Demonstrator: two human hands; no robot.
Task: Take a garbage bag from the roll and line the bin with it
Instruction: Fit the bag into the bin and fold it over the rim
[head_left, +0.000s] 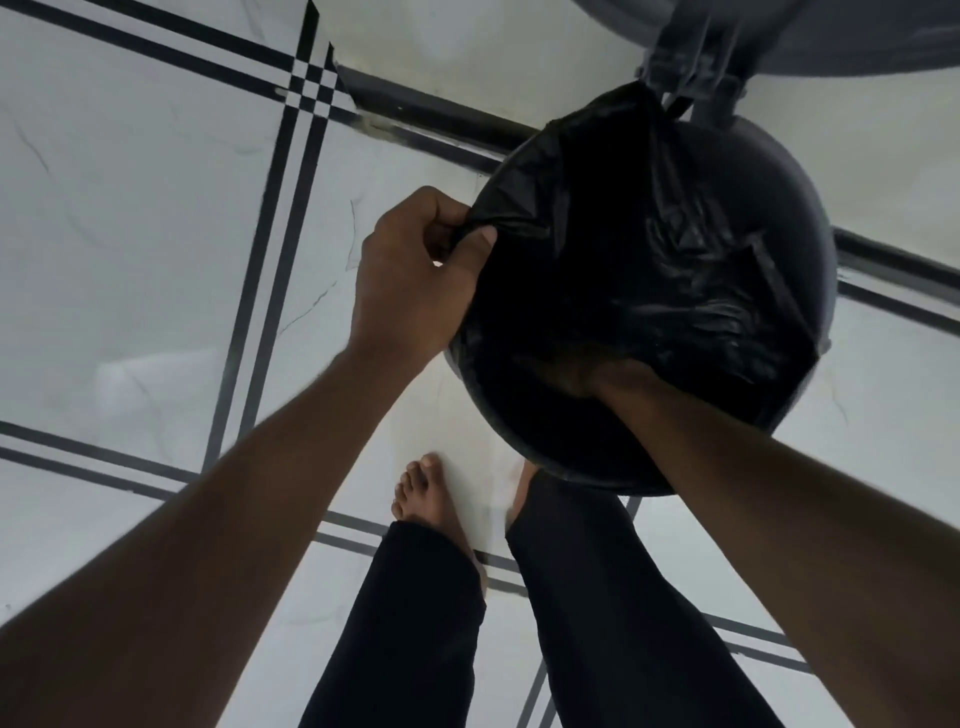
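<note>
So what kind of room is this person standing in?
Probably a home, maybe a kitchen or bathroom, though I can't tell which. The floor is glossy white tile with black lines, the person's foot is bare, and a small round lidded bin stands there.

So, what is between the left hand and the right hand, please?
In the head view, the black garbage bag spans that stretch: the left hand pinches its edge at the bin rim, and the right hand is pushed inside it.

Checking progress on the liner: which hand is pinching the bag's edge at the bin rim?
The left hand: it pinches the bag edge at the bin rim, while the right hand reaches down inside the bag.
</note>
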